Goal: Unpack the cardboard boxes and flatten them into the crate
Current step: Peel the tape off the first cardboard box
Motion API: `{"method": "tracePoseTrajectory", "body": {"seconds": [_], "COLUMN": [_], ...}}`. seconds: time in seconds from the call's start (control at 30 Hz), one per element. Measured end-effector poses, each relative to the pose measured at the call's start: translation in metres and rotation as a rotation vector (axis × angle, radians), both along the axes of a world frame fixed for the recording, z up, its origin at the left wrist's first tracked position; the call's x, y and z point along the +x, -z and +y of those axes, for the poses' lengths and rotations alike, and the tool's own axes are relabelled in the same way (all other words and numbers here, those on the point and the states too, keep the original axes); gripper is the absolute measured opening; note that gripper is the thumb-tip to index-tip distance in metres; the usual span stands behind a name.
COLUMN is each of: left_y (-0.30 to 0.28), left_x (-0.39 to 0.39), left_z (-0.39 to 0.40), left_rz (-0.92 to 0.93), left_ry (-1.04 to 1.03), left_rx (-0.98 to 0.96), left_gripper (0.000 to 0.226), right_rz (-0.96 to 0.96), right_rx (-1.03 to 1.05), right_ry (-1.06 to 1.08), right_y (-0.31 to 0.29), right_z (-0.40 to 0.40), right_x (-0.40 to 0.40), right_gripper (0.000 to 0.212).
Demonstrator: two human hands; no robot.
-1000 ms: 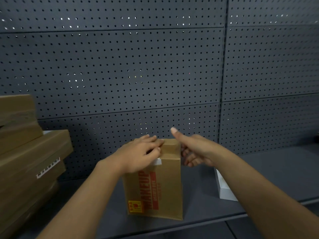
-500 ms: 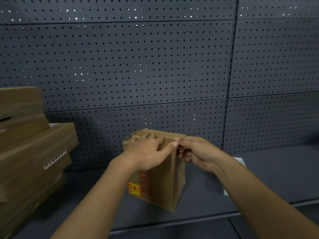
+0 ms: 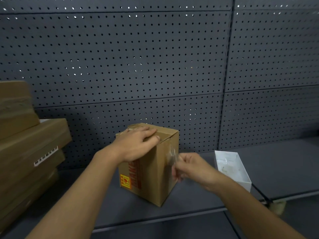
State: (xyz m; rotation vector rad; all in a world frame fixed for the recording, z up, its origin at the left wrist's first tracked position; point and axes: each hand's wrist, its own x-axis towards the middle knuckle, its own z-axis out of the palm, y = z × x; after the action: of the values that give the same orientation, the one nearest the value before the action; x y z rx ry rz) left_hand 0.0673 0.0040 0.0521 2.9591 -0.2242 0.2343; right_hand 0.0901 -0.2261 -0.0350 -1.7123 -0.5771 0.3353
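My left hand (image 3: 136,145) lies flat on top of the small cardboard box (image 3: 151,166), fingers straight and spread across the closed flaps. Purpose, as I judge it: hold the box down so it does not slide or tip while the tape comes off. My right hand (image 3: 189,167) is beside the box's right face, grip closed in a pinch on a strip of clear tape (image 3: 172,154) that runs down from the top seam. The strip looks partly lifted; how much is free I cannot tell, as the hand is blurred.

The box stands upright on the dark grey shelf (image 3: 198,204), near its front edge, one corner turned toward me. Red print and a yellow label show on its left face.

Toward the left end of the shelf sits a stack of flat brown cartons (image 3: 29,152). To the right of the box lies an open white tray (image 3: 233,168). Grey pegboard (image 3: 138,57) forms the back wall. No crate in view.
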Motion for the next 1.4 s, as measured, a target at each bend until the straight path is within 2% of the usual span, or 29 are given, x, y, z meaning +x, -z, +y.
{"method": "tracePoseTrajectory", "body": {"seconds": [0.1, 0.17, 0.27, 0.33, 0.4, 0.47, 0.53, 0.6, 0.73, 0.8, 0.9, 0.97, 1.03, 1.07, 1.13, 1.2, 1.27, 1.33, 1.4], "left_y": [0.001, -0.001, -0.002, 0.004, 0.012, 0.017, 0.014, 0.007, -0.008, -0.012, -0.009, 0.0, 0.01, 0.014, 0.015, 0.012, 0.012, 0.019, 0.028], "left_x": [0.0, -0.003, -0.008, -0.009, -0.011, -0.014, -0.018, -0.023, -0.032, -0.036, -0.039, -0.039, -0.034, -0.03, -0.022, -0.014, -0.005, 0.004, 0.01], "left_z": [-0.001, -0.004, -0.007, -0.008, -0.01, -0.012, -0.011, -0.007, 0.006, 0.004, 0.003, 0.006, 0.008, 0.009, 0.002, -0.01, -0.019, -0.021, -0.018], "left_rz": [0.007, 0.011, 0.002, -0.069, -0.168, -0.218, -0.247, -0.285, -0.248, -0.243, -0.149, -0.033, 0.009, -0.015, -0.077, -0.104, -0.034, 0.03, 0.019], "left_ry": [-0.001, 0.01, 0.013, 0.002, -0.024, -0.039, -0.056, -0.099, -0.137, -0.147, -0.229, -0.27, -0.303, -0.305, -0.252, -0.157, -0.096, -0.074, -0.092], "left_rx": [-0.038, -0.026, 0.038, 0.057, 0.045, 0.021, -0.037, -0.201, -0.706, -0.951, -1.178, -1.225, -1.18, -1.072, -0.763, -0.53, -0.401, -0.243, -0.114], "left_gripper": [0.099, 0.114, 0.123, 0.118, 0.11, 0.106, 0.099, 0.087, 0.067, 0.045, 0.034, 0.037, 0.049, 0.058, 0.063, 0.052, 0.045, 0.046, 0.05], "right_rz": [-0.071, -0.098, -0.098, -0.013, 0.13, 0.233, 0.242, 0.191, 0.02, -0.066, -0.213, -0.274, -0.323, -0.354, -0.42, -0.428, -0.384, -0.354, -0.355], "right_rx": [-0.391, -0.472, -0.517, -0.469, -0.279, -0.07, 0.04, 0.162, 0.42, 0.49, 0.382, 0.273, 0.142, 0.065, -0.076, -0.119, -0.082, -0.037, 0.02], "right_ry": [-0.044, 0.012, 0.049, 0.11, 0.21, 0.265, 0.266, 0.27, 0.256, 0.223, 0.211, 0.186, 0.161, 0.158, 0.159, 0.163, 0.174, 0.203, 0.239], "right_y": [0.04, 0.06, 0.054, 0.042, 0.035, 0.028, 0.02, 0.008, -0.039, -0.068, -0.105, -0.119, -0.12, -0.116, -0.105, -0.094, -0.084, -0.076, -0.07], "right_z": [0.004, 0.006, 0.007, 0.003, -0.002, -0.007, -0.007, -0.005, -0.004, -0.004, -0.003, 0.0, 0.004, 0.008, 0.015, 0.018, 0.021, 0.023, 0.025], "right_x": [-0.008, -0.012, -0.01, -0.007, -0.002, -0.001, -0.001, -0.003, -0.012, -0.02, -0.027, -0.023, -0.014, -0.009, 0.0, 0.007, 0.012, 0.015, 0.019], "right_gripper": [0.035, 0.039, 0.036, 0.025, 0.015, 0.015, 0.017, 0.019, 0.029, 0.028, 0.029, 0.047, 0.068, 0.071, 0.05, 0.028, 0.026, 0.028, 0.029]}}
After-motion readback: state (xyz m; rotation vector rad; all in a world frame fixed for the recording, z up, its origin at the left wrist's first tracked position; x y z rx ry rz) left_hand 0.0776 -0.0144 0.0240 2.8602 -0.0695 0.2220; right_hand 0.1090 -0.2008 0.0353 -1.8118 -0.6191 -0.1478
